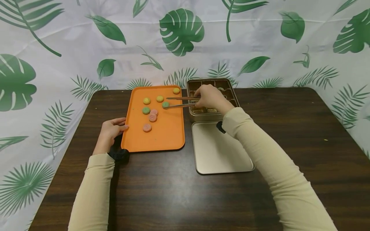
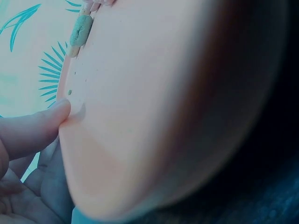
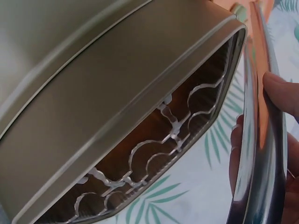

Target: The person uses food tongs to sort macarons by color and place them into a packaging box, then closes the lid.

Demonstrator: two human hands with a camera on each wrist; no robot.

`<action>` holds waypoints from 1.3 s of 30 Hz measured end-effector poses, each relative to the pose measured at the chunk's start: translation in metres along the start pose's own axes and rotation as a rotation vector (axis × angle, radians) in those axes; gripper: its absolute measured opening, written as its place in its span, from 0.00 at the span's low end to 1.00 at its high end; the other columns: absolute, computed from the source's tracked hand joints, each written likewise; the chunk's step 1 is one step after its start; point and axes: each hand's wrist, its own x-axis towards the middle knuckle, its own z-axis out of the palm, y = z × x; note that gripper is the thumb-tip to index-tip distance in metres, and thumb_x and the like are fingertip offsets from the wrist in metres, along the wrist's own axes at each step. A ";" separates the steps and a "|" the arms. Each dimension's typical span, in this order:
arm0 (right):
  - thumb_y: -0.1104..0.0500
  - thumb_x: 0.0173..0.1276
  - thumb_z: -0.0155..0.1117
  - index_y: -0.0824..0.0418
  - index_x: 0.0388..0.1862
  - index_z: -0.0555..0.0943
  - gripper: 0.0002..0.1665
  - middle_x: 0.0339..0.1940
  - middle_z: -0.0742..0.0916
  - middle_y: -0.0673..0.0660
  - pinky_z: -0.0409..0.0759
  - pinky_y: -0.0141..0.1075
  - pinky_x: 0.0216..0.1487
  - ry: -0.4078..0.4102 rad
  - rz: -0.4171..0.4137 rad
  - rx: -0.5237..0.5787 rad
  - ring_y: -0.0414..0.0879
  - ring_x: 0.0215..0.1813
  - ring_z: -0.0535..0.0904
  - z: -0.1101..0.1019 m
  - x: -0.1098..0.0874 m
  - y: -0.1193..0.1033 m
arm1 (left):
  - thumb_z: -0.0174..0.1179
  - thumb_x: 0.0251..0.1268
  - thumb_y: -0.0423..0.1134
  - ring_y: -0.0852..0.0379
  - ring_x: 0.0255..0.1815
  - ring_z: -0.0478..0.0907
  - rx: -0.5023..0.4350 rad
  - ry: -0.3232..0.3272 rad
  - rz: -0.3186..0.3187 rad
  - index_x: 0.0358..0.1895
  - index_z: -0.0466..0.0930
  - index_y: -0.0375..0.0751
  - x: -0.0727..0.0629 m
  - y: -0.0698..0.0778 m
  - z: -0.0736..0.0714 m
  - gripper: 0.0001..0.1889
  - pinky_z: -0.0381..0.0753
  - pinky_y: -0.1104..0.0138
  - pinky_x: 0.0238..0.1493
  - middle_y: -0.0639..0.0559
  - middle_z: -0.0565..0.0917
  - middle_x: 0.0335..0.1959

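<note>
My left hand point(image 1: 111, 131) pinches the left rim of an orange tray point(image 1: 167, 138), thumb on top and fingers beneath; the left wrist view shows the thumb point(image 2: 39, 123) on the rim. Over the tray's right side, my right hand point(image 1: 212, 98) grips metal tongs point(image 1: 185, 105). Their arms are spread, with the tips either side of a green cookie point(image 1: 165, 104); whether both touch it I cannot tell. Another green cookie point(image 1: 146, 110), pink cookies point(image 1: 147, 127) and yellow cookies point(image 1: 146, 101) lie scattered on the tray.
Right of the tray stands a gold tin point(image 1: 194, 117) with a brown, divided plastic insert point(image 3: 154, 135), partly hidden by my right hand. A flat metal lid point(image 1: 222, 154) lies in front of it. Leaf-patterned cloth point(image 1: 130, 48) hangs behind the dark wooden table point(image 1: 162, 192).
</note>
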 end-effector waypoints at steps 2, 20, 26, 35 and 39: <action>0.58 0.62 0.67 0.63 0.59 0.79 0.25 0.56 0.84 0.62 0.81 0.47 0.54 0.003 0.009 -0.018 0.56 0.52 0.81 0.001 0.000 -0.002 | 0.55 0.68 0.32 0.52 0.58 0.76 0.002 0.001 -0.006 0.70 0.64 0.36 0.000 0.001 0.000 0.27 0.80 0.66 0.59 0.38 0.71 0.67; 0.61 0.62 0.64 0.62 0.54 0.82 0.20 0.51 0.86 0.60 0.82 0.45 0.47 0.016 -0.010 -0.043 0.54 0.46 0.82 0.015 0.003 -0.010 | 0.51 0.71 0.33 0.51 0.61 0.73 0.039 -0.023 -0.011 0.72 0.61 0.38 -0.001 0.002 -0.001 0.27 0.79 0.69 0.60 0.39 0.68 0.70; 0.61 0.63 0.64 0.61 0.56 0.82 0.21 0.55 0.85 0.60 0.82 0.45 0.50 0.023 -0.008 -0.054 0.54 0.50 0.82 0.016 0.003 -0.011 | 0.52 0.71 0.34 0.52 0.60 0.74 0.033 -0.023 -0.011 0.72 0.61 0.39 -0.001 0.003 0.001 0.27 0.78 0.67 0.62 0.39 0.68 0.69; 0.59 0.63 0.65 0.61 0.54 0.83 0.20 0.52 0.86 0.60 0.82 0.44 0.45 0.081 -0.009 0.007 0.54 0.45 0.82 0.016 -0.001 -0.003 | 0.51 0.72 0.33 0.43 0.68 0.68 0.003 -0.033 0.000 0.72 0.60 0.37 -0.001 0.002 0.003 0.27 0.72 0.58 0.68 0.38 0.66 0.71; 0.58 0.64 0.65 0.60 0.56 0.82 0.21 0.52 0.86 0.60 0.80 0.41 0.38 0.106 0.014 0.069 0.52 0.38 0.81 0.014 -0.004 0.003 | 0.50 0.72 0.33 0.43 0.69 0.67 -0.003 -0.043 -0.007 0.72 0.60 0.38 -0.002 0.001 0.001 0.27 0.71 0.57 0.69 0.38 0.65 0.71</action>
